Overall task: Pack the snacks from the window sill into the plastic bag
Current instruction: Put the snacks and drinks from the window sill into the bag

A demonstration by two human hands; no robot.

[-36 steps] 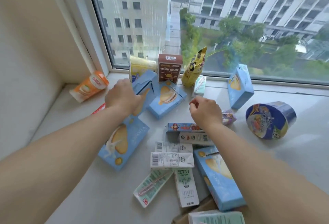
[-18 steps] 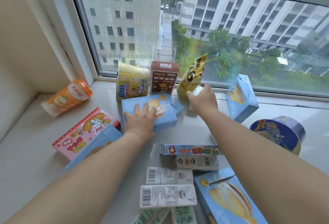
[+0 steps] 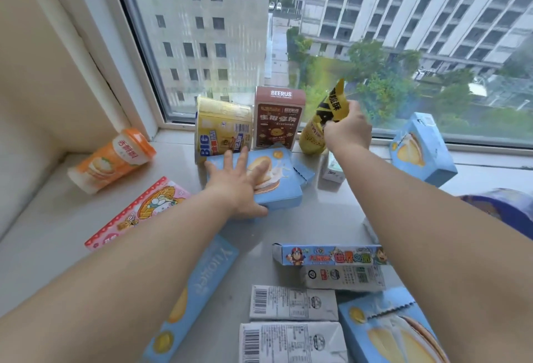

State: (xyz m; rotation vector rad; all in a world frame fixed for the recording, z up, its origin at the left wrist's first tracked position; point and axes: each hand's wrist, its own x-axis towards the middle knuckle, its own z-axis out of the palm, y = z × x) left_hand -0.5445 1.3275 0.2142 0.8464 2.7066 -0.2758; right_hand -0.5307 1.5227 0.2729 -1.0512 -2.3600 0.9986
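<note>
A tall yellow foil snack pouch [image 3: 320, 123] is gripped by the right hand [image 3: 347, 129] at the back of the pale stone window sill [image 3: 43, 218], its long axis upright, top tilted right. The pouch's right edge is hidden. The left hand [image 3: 238, 186] is laid open on a flat light-blue cardboard cake box [image 3: 277, 181].

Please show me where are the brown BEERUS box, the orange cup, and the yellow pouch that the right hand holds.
brown BEERUS box [image 3: 278, 120]: head view, middle of its front face.
orange cup [image 3: 111, 160]: head view, middle of its side, lying tilted.
yellow pouch [image 3: 313, 135]: head view, lower body, left of the right hand [image 3: 347, 129].
</note>
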